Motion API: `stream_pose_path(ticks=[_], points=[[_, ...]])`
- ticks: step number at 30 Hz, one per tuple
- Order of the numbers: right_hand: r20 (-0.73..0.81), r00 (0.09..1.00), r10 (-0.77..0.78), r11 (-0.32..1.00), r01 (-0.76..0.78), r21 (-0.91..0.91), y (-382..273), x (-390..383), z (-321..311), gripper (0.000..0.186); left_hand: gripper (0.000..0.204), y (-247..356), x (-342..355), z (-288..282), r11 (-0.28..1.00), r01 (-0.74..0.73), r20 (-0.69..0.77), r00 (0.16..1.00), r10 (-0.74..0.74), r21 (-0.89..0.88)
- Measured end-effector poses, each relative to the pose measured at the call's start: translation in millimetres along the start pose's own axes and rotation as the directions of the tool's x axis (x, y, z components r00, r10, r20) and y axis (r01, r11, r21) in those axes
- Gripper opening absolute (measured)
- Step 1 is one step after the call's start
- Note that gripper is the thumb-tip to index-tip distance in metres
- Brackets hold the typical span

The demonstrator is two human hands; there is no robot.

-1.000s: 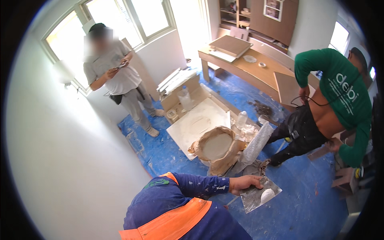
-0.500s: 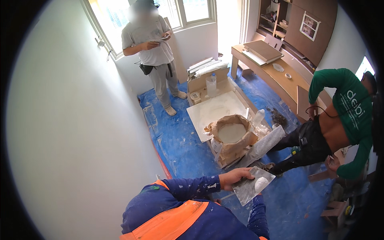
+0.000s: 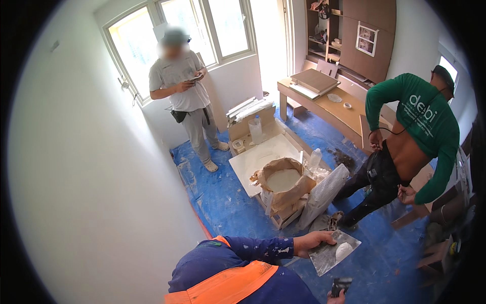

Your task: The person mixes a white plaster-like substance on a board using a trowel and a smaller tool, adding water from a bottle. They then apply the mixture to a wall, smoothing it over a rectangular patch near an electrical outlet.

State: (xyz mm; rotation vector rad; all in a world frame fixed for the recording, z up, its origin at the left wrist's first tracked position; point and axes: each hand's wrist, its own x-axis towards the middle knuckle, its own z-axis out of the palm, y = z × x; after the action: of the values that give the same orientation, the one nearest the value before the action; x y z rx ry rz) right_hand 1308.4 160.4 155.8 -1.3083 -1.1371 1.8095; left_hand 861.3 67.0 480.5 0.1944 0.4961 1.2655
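Note:
My left hand (image 3: 314, 243) grips a square grey hawk plate (image 3: 326, 261) by its near-left edge, thumb on top. A mound of white putty (image 3: 343, 251) lies toward the plate's right side. Lower down, by the bottom edge, my right hand (image 3: 336, 298) is closed around a short dark flat tool (image 3: 341, 285); its exact kind cannot be made out. The tool is below the plate and apart from it. Past my hands stands an open brown paper sack (image 3: 284, 197) with pale material inside.
Blue sheeting (image 3: 217, 187) covers the floor. Bubble wrap (image 3: 324, 195) leans beside the sack, near a white board (image 3: 245, 164). A person in green (image 3: 415, 121) stands at right; another in grey (image 3: 179, 81) stands by the windows. A wooden bench (image 3: 324, 111) is behind.
The view has shifted, and my left hand with the plate appears lower and farther right. My right hand has come out from under the plate, showing the dark tool.

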Motion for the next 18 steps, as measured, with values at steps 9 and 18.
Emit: stream_pose_path(ticks=[9, 18], points=[[-0.387, 0.922, 0.006, 0.675, -0.289, -0.679, 98.2, -184.6, -30.1, 0.033, 0.052, -15.0, 107.3, 25.7, 0.92, 0.34, -0.014, 0.939, -0.344, 0.197], [-0.916, 0.318, 0.244, 0.691, -0.72, -0.066, 138.8, -220.0, 112.4, 0.048, 0.047, -66.8, 163.9, 44.8, 0.74, 0.505, 0.063, 0.806, -0.588, 0.445]])
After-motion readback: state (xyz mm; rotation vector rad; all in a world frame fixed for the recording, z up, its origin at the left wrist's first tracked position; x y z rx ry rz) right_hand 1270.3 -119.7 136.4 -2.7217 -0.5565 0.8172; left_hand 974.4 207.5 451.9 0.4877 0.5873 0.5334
